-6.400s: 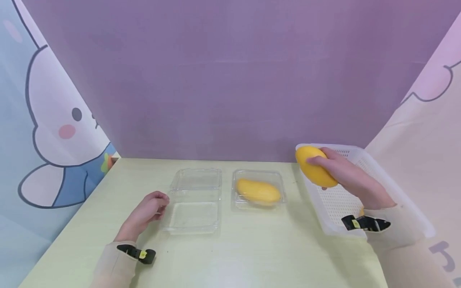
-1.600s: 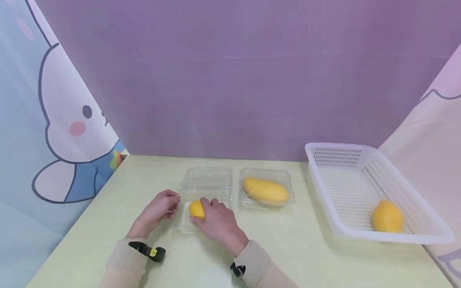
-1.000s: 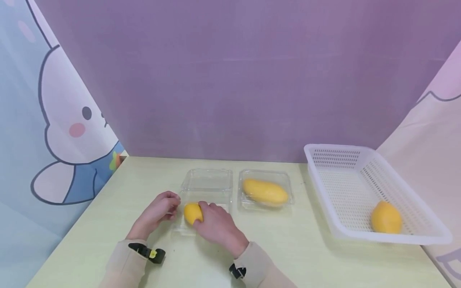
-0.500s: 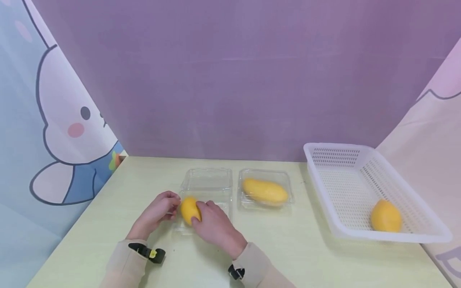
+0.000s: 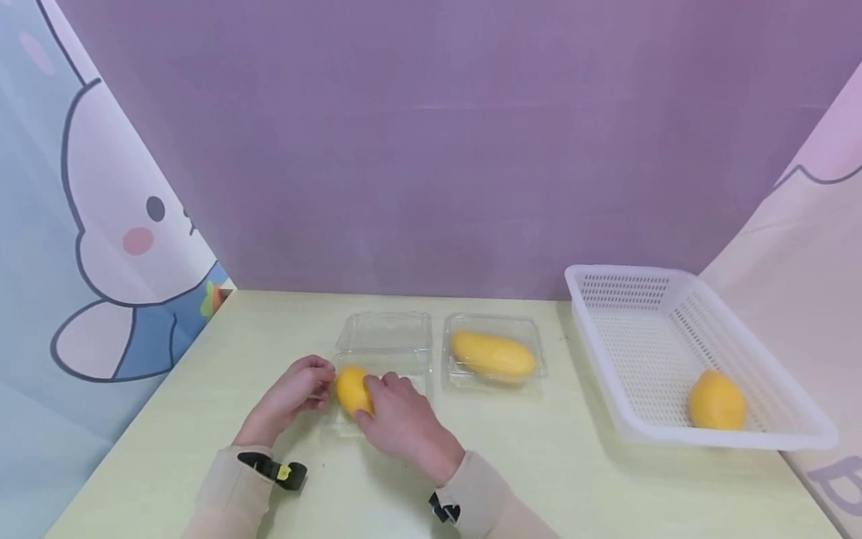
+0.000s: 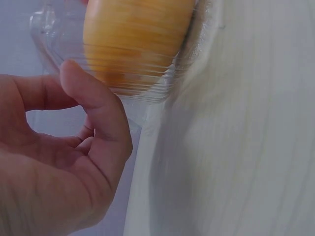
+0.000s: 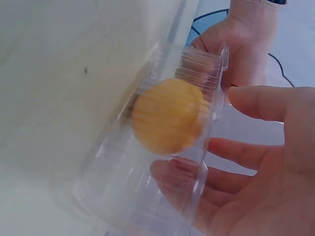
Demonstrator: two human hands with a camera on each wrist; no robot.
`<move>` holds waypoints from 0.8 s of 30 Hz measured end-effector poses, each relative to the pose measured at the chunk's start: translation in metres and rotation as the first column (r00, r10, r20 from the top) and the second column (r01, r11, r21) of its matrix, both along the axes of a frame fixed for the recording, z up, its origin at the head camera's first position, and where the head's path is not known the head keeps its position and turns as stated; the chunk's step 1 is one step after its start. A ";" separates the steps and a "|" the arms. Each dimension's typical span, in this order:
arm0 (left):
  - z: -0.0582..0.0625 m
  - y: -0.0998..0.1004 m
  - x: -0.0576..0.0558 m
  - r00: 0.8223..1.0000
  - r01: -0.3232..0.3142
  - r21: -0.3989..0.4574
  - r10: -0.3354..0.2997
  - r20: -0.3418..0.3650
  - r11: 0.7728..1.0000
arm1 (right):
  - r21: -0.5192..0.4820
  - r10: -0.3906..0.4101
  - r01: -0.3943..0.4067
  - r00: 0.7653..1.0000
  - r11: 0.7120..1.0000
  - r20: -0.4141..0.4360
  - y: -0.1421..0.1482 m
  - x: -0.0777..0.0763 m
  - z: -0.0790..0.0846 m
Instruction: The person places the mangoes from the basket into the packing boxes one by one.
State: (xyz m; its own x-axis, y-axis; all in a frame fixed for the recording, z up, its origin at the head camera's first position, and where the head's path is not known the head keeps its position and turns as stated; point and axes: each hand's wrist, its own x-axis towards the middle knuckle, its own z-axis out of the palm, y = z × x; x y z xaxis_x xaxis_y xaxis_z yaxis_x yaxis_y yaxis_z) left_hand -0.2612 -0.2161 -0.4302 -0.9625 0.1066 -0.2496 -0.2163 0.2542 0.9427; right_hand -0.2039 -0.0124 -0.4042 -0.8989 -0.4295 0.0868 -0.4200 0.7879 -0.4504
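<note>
In the head view a yellow mango [image 5: 352,389] lies in the lower half of a hinged clear plastic clamshell box [image 5: 387,333], whose lid lies folded back. My left hand [image 5: 294,393] is at the box's left edge; up close in the left wrist view, its curled fingers [image 6: 110,115] pinch the ribbed rim. My right hand [image 5: 404,423] overlaps the mango's right side. The right wrist view has its thumb [image 7: 248,98] apart from the mango and outside the wall, with loosely bent fingers reaching into the box beside the fruit.
Right of this box stands another clear plastic box [image 5: 525,329] with a long mango [image 5: 493,355] inside. A white perforated basket [image 5: 633,352] at the far right holds one mango [image 5: 717,400]. A purple wall panel [image 5: 431,150] closes off the back of the pale table [image 5: 552,479].
My right hand has brought the mango from over the basket into the left box. Over the last second the mango shifted left and showed more from under the fingers. My left hand stayed at the rim.
</note>
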 end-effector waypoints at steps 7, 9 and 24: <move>-0.001 0.000 -0.001 1.000 0.005 -0.007 -0.005 0.003 1.000 | 0.114 0.049 -0.041 0.996 0.993 -0.075 0.008 0.003 0.008; -0.002 0.000 -0.001 1.000 0.004 -0.009 -0.004 0.003 1.000 | 0.159 0.065 -0.049 0.994 0.986 -0.093 0.012 0.003 0.012; 0.000 -0.001 0.000 1.000 0.011 -0.033 -0.012 -0.003 0.999 | 0.387 0.121 -0.023 0.965 0.922 -0.231 0.046 0.004 0.035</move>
State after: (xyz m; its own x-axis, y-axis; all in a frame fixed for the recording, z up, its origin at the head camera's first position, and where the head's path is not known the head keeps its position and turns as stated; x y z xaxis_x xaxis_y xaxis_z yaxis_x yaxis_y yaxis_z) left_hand -0.2610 -0.2170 -0.4303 -0.9621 0.1094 -0.2497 -0.2098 0.2878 0.9344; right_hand -0.1994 0.0336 -0.3694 -0.8351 -0.5370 0.1195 -0.5409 0.8411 -0.0002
